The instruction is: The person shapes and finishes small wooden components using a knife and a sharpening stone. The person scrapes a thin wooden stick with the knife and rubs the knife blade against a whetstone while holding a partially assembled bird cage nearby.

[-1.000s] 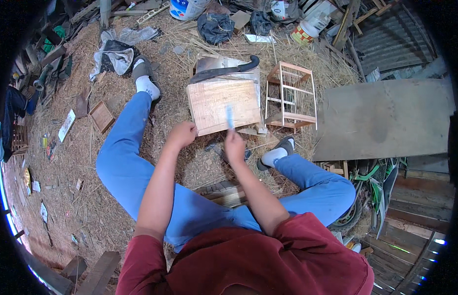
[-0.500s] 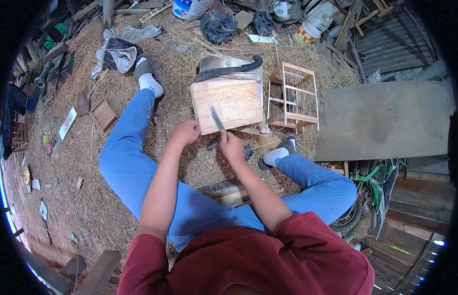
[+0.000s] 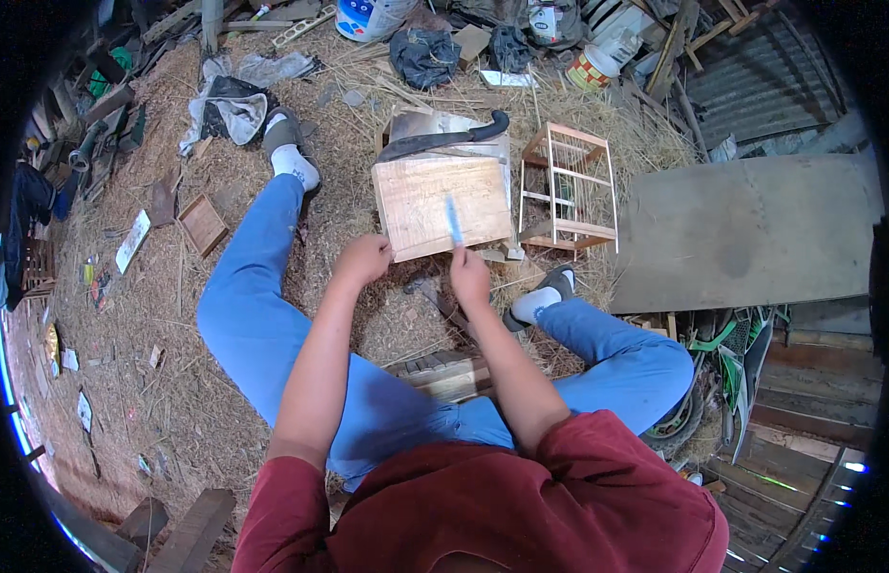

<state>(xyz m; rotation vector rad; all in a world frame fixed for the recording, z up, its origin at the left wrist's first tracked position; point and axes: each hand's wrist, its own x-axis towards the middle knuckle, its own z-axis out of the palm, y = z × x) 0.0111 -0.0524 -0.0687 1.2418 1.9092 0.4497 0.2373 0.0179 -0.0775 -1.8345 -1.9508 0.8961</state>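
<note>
Right hand [image 3: 470, 275] is closed around the lower end of a thin blue stick [image 3: 454, 221], which stands up from the fist and lies over the wooden board [image 3: 443, 205]. From my view the left hand [image 3: 365, 260] is curled into a loose fist at the near left corner of the same board, and I cannot tell if it grips anything. Both forearms reach forward from the lower edge, elbows bent, between the two legs in blue trousers.

I see the board tilted a little, its near edge just in front of the two hands. A dark curved blade [image 3: 444, 141] lies along its far edge. Just beside the board's right edge stands a small wooden cage [image 3: 571, 187] with thin bars, and right of that lies a large grey sheet [image 3: 750, 234], so that side is crowded. Left of the board the straw ground [image 3: 158, 382] is more open, with only a small wooden tile [image 3: 204, 223] and scraps of paper.

At the far side I see a white bucket with a blue label [image 3: 368, 16], a black bag [image 3: 424, 55], and a round tin with red and yellow stripes [image 3: 594, 69].
</note>
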